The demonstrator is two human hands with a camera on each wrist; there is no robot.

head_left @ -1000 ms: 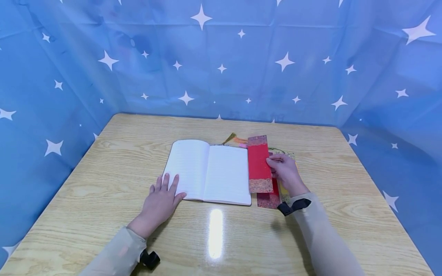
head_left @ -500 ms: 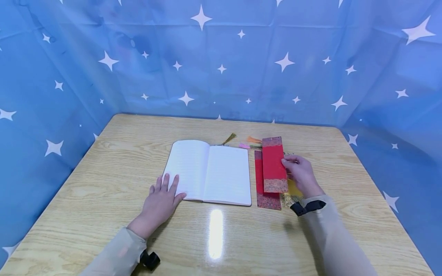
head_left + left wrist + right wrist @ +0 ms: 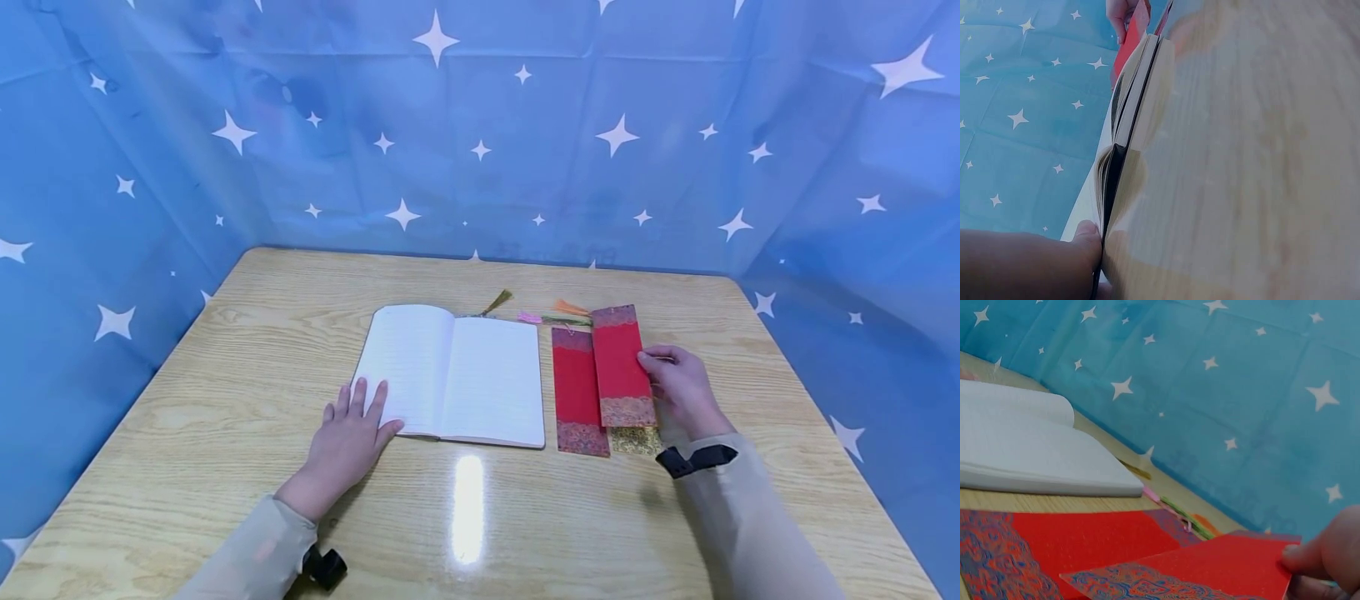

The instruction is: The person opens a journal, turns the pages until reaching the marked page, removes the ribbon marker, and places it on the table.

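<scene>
An open notebook [image 3: 495, 379] with blank-looking lined pages lies flat on the table. My left hand [image 3: 348, 442] rests on its lower left corner, fingers spread over the page. My right hand [image 3: 682, 387] pinches the right edge of a red bookmark [image 3: 621, 367] with patterned ends, thumb on top. Under and left of it lies another red bookmark [image 3: 577, 387], beside the notebook. Part of a gold-patterned bookmark [image 3: 636, 440] shows below the held one, which covers the rest. In the right wrist view the held bookmark [image 3: 1229, 562] tilts above the other red one.
Beyond the bookmarks lie an orange tassel [image 3: 572, 307], a green tassel [image 3: 564, 320] and a pink tassel [image 3: 529, 317]. An olive tassel [image 3: 498, 301] sticks out past the notebook's far edge. A blue star-patterned curtain [image 3: 480, 125] stands behind the wooden table [image 3: 247, 358].
My right hand has carried the red bookmark rightward, from the notebook's edge to over the gold-patterned one, uncovering the other red bookmark. The left hand has stayed in place.
</scene>
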